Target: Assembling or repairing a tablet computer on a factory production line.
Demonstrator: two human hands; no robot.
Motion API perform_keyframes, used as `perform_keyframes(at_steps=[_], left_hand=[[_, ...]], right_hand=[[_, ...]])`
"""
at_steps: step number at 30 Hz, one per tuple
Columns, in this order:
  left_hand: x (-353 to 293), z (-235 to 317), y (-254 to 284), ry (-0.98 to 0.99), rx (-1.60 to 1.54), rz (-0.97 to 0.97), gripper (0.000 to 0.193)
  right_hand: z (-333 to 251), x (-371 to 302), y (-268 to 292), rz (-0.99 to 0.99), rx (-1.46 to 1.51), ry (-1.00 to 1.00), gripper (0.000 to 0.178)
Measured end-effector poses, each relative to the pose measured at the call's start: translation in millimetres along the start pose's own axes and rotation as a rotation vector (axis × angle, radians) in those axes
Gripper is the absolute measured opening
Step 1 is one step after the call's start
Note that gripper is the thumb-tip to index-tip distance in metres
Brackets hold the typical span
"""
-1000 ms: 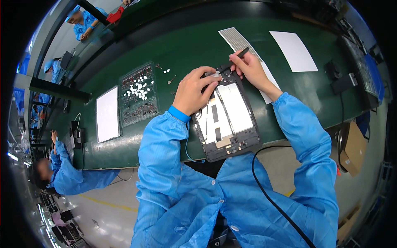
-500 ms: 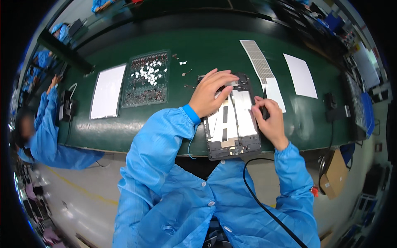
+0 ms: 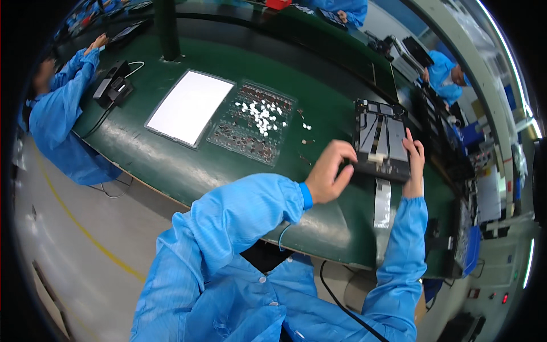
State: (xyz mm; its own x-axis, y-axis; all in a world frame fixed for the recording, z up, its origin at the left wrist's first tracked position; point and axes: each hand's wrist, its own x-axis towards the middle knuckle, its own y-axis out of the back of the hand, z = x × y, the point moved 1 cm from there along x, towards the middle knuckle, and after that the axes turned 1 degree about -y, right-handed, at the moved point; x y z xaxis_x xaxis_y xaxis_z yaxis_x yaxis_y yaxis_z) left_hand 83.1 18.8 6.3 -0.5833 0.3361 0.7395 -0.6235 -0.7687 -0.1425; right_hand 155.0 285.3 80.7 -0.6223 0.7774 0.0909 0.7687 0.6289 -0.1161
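You now have the opened tablet (image 3: 395,138) farther off, at the right of the green table (image 3: 336,225) — your right hand (image 3: 416,164) grips its right edge, your left (image 3: 329,174), half-open, is at its near-left corner, contact unclear — so work inside seems paused.

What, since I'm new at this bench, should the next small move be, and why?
Probably close the left hand on the near left corner of the opened device to steady it: the right hand holds its right edge, while the left hand is open beside that corner, contact unclear.
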Motion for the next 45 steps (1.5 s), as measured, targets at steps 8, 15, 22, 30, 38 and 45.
perform_keyframes(at_steps=[8,15,22,30,38,45], left_hand=[[1,10,-11,-0.018,-0.054,-0.42,0.009],[2,8,-18,0.041,-0.099,-0.417,0.024],[-12,7,-9,0.126,-0.074,-0.497,0.022],[18,-15,3,-0.198,0.263,-0.695,0.008],[74,-41,107,0.294,0.523,-0.857,0.015],[66,-39,103,0.155,0.463,-0.988,0.013]], right_hand=[[86,180,-94,0.087,0.085,-0.061,0.032],[121,227,-134,0.035,-0.091,0.051,0.03],[73,110,-82,-0.396,-0.996,0.569,0.021],[51,-34,47,-0.183,-1.417,0.397,0.027],[45,-51,16,-0.041,-1.093,0.573,0.025],[55,-110,-43,-0.4,-0.877,0.788,0.025]])
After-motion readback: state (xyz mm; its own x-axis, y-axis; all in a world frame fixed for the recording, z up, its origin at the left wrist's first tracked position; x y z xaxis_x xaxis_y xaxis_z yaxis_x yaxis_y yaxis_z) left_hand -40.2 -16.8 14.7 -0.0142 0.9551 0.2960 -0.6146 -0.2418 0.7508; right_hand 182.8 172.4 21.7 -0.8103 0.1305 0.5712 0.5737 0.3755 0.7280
